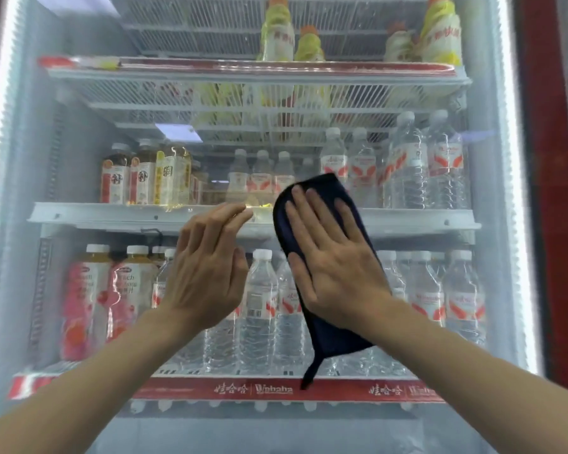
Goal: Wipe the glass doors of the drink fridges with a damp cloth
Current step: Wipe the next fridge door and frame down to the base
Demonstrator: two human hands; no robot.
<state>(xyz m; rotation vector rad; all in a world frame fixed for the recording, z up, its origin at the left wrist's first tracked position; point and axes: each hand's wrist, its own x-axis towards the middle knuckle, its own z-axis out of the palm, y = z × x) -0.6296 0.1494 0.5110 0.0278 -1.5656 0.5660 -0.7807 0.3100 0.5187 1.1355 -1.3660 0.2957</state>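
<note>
On the glass door (79, 178), mid-height, the right hand (333, 267) presses a dark blue cloth (328, 339) flat, fingers straight and slightly spread. The cloth's long axis runs upright, tail hanging down. The left hand (207, 273) hovers beside it, fingers loosely together, holding nothing.

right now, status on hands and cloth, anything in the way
Right hand flat on dark blue cloth, pressing it to glass door. Left hand raised beside it, fingers relaxed, holding nothing. Nothing blocking the glass.
</note>
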